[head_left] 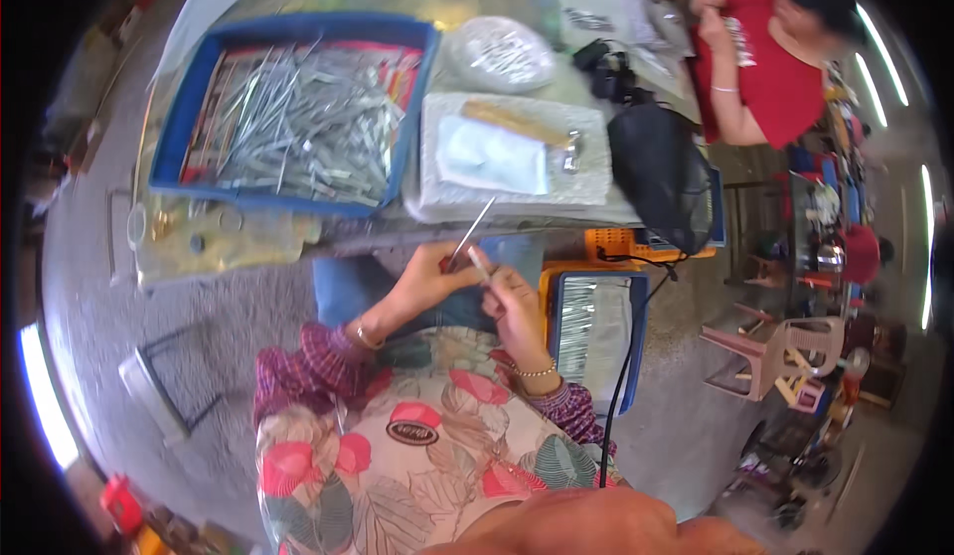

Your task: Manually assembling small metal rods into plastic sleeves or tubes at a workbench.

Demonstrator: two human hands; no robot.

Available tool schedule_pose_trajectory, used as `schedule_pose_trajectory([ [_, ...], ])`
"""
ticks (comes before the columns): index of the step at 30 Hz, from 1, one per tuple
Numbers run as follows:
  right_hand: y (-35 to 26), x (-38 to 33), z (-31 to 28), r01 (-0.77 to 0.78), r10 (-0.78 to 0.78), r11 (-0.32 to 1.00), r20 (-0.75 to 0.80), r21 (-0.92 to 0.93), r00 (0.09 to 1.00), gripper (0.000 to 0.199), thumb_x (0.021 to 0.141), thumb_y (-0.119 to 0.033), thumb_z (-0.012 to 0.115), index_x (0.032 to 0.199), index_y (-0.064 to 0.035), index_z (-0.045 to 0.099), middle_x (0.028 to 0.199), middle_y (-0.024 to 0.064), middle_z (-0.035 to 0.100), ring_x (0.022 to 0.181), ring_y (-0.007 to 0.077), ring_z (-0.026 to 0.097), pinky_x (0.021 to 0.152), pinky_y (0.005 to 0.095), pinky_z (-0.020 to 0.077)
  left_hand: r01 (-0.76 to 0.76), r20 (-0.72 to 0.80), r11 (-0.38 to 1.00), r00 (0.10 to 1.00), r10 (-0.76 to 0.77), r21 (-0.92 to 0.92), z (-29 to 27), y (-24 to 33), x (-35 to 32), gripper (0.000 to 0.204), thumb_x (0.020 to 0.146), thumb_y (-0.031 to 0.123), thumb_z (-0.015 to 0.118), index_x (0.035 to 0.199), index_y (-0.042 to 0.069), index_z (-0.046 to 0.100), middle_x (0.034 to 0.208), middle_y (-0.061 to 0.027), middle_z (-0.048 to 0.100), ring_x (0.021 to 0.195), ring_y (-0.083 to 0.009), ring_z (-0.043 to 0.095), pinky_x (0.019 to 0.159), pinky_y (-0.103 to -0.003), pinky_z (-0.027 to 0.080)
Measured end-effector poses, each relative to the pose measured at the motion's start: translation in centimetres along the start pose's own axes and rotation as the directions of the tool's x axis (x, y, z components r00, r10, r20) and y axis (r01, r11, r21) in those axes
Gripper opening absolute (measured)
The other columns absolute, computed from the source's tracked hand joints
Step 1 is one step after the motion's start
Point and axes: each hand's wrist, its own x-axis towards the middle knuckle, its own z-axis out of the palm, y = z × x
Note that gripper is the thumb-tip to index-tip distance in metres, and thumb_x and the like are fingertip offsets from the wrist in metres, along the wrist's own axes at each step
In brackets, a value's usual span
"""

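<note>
My left hand (429,279) is closed around a slim tool with a thin metal shaft (477,223) that slants up toward the table edge. A bit of red shows at its grip; its exact kind is unclear. Close beside it, my right hand (513,302) pinches a small pale, narrow piece (480,261) between thumb and fingers. Both hands are over my lap, just in front of the table. Beyond them on the table, a blue tray (171,140) holds many loose, thin metal pieces (298,118).
A clear bowl (459,56) of small pale parts and a wrapped pad (586,182) with a light-blue packet (492,156) are on the table. A black bag (661,172) hangs at its right. Below sits a blue bin (636,356) of metal strips. A person in red (765,78) stands right.
</note>
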Motion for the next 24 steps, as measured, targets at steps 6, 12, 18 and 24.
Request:
schedule_pose_trajectory([
  [6, -1.1, -0.1, -0.5, 0.014, -0.004, 0.994, -0.095, 0.107, 0.995, 0.022, 0.092, -0.018, 0.05, 0.104, -0.0002, 0.056, 0.08, 0.0017, 0.054, 0.066, 0.0084, 0.047, 0.058, 0.0233, 0.0383, 0.139, 0.023, 0.943, 0.99, -0.138, -0.303, -0.2, 0.7, 0.1, 0.014, 0.087, 0.007, 0.056, 0.099, 0.004, 0.052, 0.081, -0.001, 0.064, 0.056, -0.0043, 0.048, 0.052, -0.022, 0.041],
  [12, -1.4, -0.4, -0.9, 0.034, -0.021, 0.992, -0.104, 0.123, 0.994, 0.019, 0.09, -0.012, 0.052, 0.105, -0.0007, 0.055, 0.094, 0.0037, 0.056, 0.081, 0.0132, 0.055, 0.076, 0.0285, 0.047, -0.103, 0.035, 0.992, 0.994, 0.105, -0.069, 0.3, -1.9, 0.2, 0.02, 0.082, 0.005, 0.058, 0.102, 0.002, 0.056, 0.076, -0.007, 0.063, 0.06, -0.01, 0.056, 0.054, -0.026, 0.045],
  [18, -1.3, 0.0, -0.9, 0.075, -0.059, 0.993, -0.182, 0.086, 0.981, 0.027, 0.088, -0.008, 0.057, 0.113, 0.0019, 0.056, 0.094, 0.0054, 0.062, 0.087, 0.0127, 0.058, 0.08, 0.0265, 0.0485, -0.214, -0.008, 0.882, 0.971, 0.24, 0.42, 0.5, 0.0, 0.0, 0.025, 0.075, 0.004, 0.062, 0.1, 0.005, 0.064, 0.068, -0.0139, 0.058, 0.057, -0.025, 0.058, 0.054, -0.031, 0.046],
  [24, -1.3, 0.0, -0.6, 0.1, -0.1, 0.995, -0.157, -0.005, 0.983, 0.029, 0.086, -0.006, 0.059, 0.114, 0.0023, 0.057, 0.101, 0.0074, 0.062, 0.088, 0.0137, 0.06, 0.078, 0.0272, 0.0511, -0.271, -0.031, 0.867, 0.95, 0.312, 0.417, 0.9, 0.4, 0.2, 0.02, 0.073, 0.005, 0.065, 0.093, 0.007, 0.066, 0.067, -0.0118, 0.059, 0.054, -0.0254, 0.057, 0.05, -0.032, 0.045],
])
